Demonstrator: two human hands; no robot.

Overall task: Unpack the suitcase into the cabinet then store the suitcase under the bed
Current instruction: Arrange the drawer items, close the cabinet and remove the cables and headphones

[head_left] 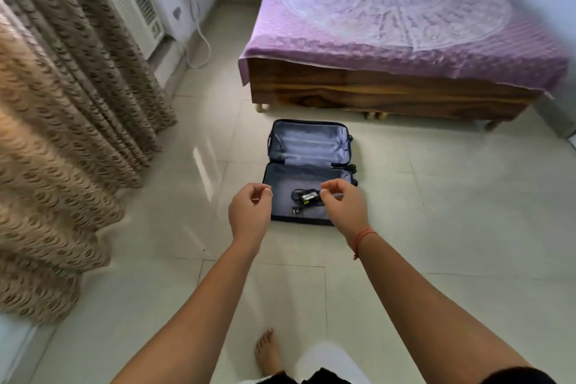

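Looking down at two bare arms stretched out front, elbows nearly straight, reaching low toward the floor. Got the left hand (pixel 251 212) hovering palm-down, fingers loosely curled, thumb tip close to the forefinger, holding nothing. Same deal with the right hand (pixel 343 206): palm-down, fingers loosely curled and a bit blurry, nothing visibly in them, thin red thread (pixel 363 237) round the wrist. Below the hands, flat on the pale glossy tiled floor (pixel 436 227), a small dark blue soft suitcase with pale lilac lining (pixel 308 143), zipped open like a book, both halves facing up. Left hand over its near left corner, right hand over the near right side. Hinge line running left to right, so the whole spread stretching away toward the bed, far half near the frame but not touching. Little black wheels poking out on the right edge, so bottom end pointing right. In the near half, a black power brick with a coiled black cable and plug (pixel 307 198), sitting between the two hands. Behind all that, a wooden-framed bed with a purple patterned sheet (pixel 389 25). Down the left, beige patterned curtains (pixel 62 134), with a white window air conditioner (pixel 137 6) past them. At the bottom, one bare foot (pixel 268 352) on the tiles.
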